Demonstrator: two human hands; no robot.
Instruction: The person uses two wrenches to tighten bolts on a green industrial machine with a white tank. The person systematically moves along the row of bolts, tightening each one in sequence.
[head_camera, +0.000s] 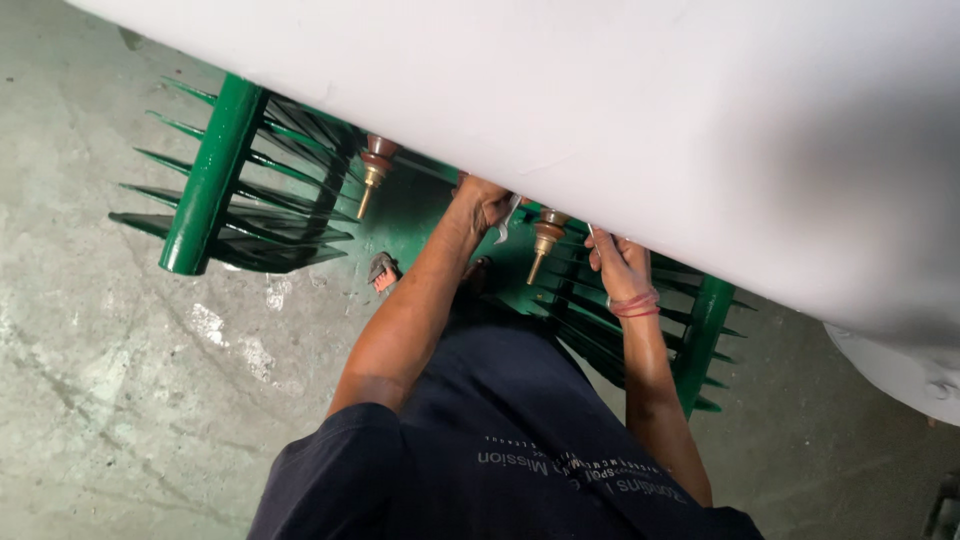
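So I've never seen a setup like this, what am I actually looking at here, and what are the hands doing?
This is one view from a camera on the person's head, looking down. A big pale rounded body fills the top. Beneath it sits a green metal unit with rows of fins on a concrete floor. Two brown and brass studs stick out. The left hand reaches up beside a silvery tool, grip partly hidden. The right hand, with a red band at the wrist, touches the body's lower edge.
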